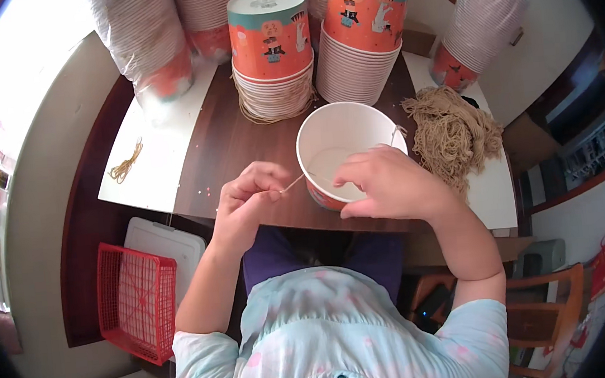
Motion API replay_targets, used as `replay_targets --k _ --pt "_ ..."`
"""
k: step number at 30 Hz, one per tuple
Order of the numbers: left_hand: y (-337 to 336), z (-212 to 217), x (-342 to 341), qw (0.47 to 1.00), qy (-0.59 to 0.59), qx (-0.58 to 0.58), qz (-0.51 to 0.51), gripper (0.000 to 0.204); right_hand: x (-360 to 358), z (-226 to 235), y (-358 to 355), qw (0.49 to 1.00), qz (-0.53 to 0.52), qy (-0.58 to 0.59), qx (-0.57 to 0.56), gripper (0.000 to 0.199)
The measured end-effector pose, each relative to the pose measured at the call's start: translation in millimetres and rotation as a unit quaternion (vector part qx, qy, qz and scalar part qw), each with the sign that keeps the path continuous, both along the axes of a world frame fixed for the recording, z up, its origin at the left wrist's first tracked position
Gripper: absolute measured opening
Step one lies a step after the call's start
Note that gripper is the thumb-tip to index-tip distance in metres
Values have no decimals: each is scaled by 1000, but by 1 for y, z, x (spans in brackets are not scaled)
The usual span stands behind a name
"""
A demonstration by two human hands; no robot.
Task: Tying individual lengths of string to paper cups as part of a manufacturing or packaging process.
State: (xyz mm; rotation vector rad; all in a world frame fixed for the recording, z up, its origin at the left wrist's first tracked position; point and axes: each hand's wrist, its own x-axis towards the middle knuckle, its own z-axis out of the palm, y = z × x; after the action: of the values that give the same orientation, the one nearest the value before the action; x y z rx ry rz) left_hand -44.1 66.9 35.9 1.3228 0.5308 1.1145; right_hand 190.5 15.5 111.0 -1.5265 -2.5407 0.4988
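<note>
Head view. Open cup (345,138) upright at near table (234,148) edge, mouth up, between both hands, close to body for easy reach.

Left hand (246,197): fingers pinched shut on string (292,183) end, pulled taut toward cup wall, likely to keep it straight.

Right hand (388,181): rests on cup rim, fingers curled down at wall; grip on string there, cannot tell, fingertips hidden.

String pile (452,133) just right of cup, within right hand's reach. Cup stacks (273,55) behind, upside down. Red basket (138,300) on floor, left.
</note>
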Motion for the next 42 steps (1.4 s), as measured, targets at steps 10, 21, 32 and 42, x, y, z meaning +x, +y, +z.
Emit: replay_targets --k 10,21,32,42 --pt "-4 20 26 988 11 -78 -136 16 -19 17 27 967 141 194 87 8" --pt "-8 6 0 961 -59 -148 -226 11 -26 -14 -28 923 -148 303 186 14" --pt "-39 12 -1 985 152 73 19 14 -54 -28 -44 926 -93 188 313 11" --pt "-72 -20 15 921 153 272 233 19 -86 -44 -84 933 -178 77 302 15"
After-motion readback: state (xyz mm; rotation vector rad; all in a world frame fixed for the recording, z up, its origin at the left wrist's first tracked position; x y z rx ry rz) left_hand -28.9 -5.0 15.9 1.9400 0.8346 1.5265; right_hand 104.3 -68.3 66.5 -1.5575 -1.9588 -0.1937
